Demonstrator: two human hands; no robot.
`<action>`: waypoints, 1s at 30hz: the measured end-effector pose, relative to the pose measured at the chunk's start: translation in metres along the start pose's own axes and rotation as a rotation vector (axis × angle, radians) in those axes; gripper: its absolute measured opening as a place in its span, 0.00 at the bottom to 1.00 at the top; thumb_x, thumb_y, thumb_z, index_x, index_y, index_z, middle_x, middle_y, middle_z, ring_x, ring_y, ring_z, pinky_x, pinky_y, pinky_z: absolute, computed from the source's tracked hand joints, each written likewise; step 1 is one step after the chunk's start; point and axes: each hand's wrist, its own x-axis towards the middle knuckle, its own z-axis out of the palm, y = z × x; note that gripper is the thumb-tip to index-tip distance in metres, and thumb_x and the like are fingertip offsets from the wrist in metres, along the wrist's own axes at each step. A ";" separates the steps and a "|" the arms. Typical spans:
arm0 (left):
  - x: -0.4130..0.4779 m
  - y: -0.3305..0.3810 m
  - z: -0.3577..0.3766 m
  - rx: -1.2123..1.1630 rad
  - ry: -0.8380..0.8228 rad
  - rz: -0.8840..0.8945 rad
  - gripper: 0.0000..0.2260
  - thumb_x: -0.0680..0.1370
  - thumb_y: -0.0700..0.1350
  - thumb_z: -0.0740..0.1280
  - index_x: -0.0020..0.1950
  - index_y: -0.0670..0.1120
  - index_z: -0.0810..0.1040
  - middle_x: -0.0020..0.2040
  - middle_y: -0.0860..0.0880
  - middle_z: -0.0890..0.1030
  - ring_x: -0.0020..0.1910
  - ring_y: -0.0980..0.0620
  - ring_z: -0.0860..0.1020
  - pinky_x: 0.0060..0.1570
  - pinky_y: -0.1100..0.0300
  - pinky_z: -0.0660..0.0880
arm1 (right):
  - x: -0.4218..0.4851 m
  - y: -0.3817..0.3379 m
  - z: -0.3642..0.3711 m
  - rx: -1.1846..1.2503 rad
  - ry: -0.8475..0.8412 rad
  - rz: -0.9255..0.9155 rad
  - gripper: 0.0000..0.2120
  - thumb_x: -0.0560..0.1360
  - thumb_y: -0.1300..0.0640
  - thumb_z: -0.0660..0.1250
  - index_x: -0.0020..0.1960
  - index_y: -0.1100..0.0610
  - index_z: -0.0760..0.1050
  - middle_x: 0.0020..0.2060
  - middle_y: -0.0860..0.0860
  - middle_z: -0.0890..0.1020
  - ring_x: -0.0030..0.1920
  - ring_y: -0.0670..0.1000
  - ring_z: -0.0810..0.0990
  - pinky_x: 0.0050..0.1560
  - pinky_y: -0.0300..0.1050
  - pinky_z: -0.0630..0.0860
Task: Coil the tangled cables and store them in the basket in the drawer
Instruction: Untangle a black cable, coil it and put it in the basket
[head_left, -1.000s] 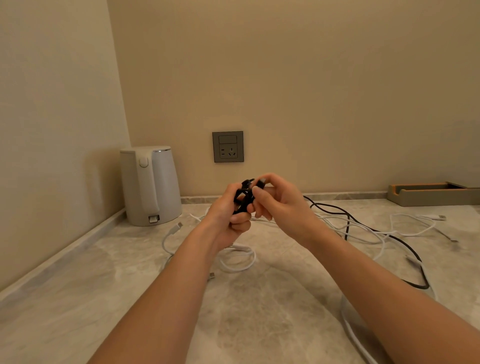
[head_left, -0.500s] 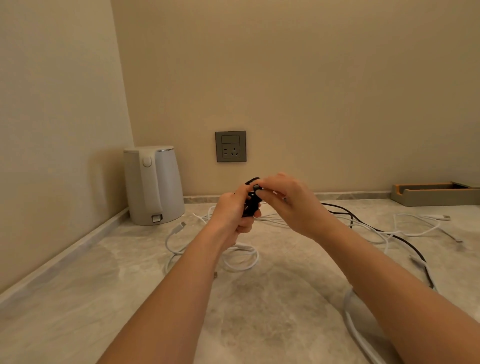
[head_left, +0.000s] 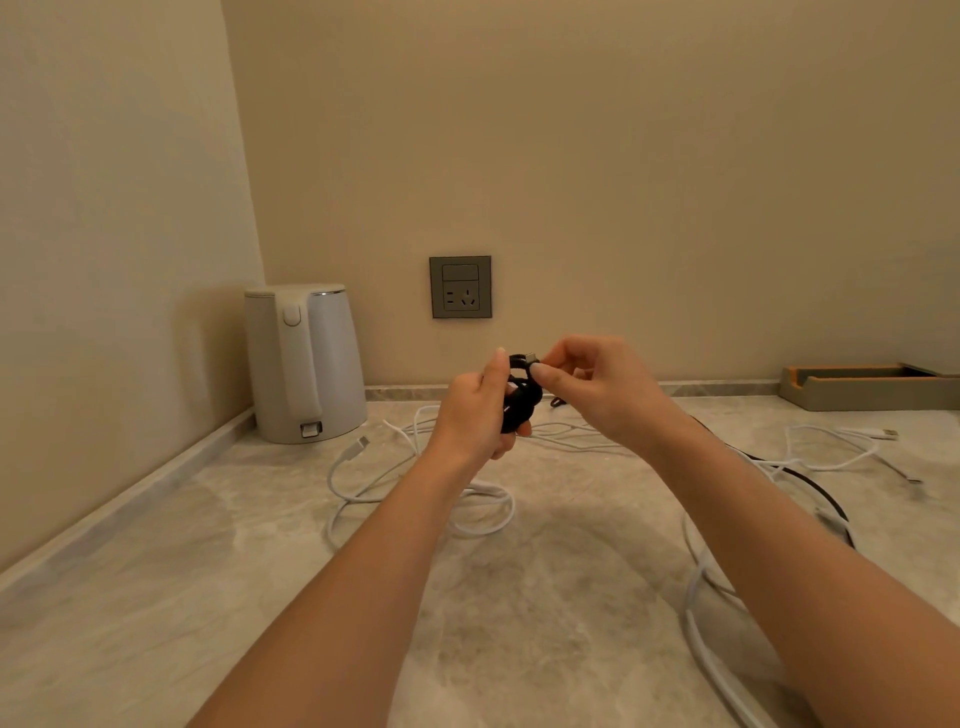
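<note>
While the raised left hand (head_left: 474, 413) clasps the black coil (head_left: 521, 402), the right hand (head_left: 589, 384) pinches its plug (head_left: 531, 357).

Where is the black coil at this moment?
Head view, centre: the black coil sits in the left hand, its plug pinched by the right hand, above the counter and below the wall socket.

Head camera looks forward and down (close) over the countertop (head_left: 519, 597).

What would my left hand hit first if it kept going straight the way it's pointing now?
Probably the back wall just below the grey socket. The left hand, gripping the black cable coil, points forward there; the kettle stands well left of that line. Depth is unclear.
</note>
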 end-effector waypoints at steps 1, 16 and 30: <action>0.000 -0.001 0.000 0.032 0.017 0.004 0.24 0.84 0.53 0.49 0.38 0.41 0.73 0.28 0.41 0.75 0.15 0.56 0.64 0.19 0.68 0.59 | 0.000 0.000 -0.001 -0.022 0.001 0.017 0.07 0.76 0.57 0.68 0.39 0.56 0.78 0.29 0.48 0.74 0.24 0.38 0.67 0.28 0.29 0.63; 0.002 0.003 -0.005 -0.406 -0.011 -0.234 0.17 0.78 0.53 0.63 0.37 0.42 0.72 0.27 0.47 0.72 0.16 0.58 0.60 0.16 0.69 0.55 | -0.006 -0.004 0.027 0.225 0.108 -0.092 0.10 0.79 0.62 0.62 0.42 0.50 0.73 0.35 0.47 0.79 0.36 0.49 0.78 0.37 0.43 0.77; 0.001 0.006 -0.019 -0.652 -0.208 -0.368 0.17 0.80 0.49 0.55 0.38 0.40 0.73 0.27 0.46 0.76 0.13 0.60 0.59 0.15 0.71 0.53 | -0.007 0.011 0.035 0.617 0.045 0.068 0.09 0.82 0.59 0.55 0.49 0.53 0.73 0.37 0.47 0.76 0.38 0.43 0.73 0.39 0.36 0.70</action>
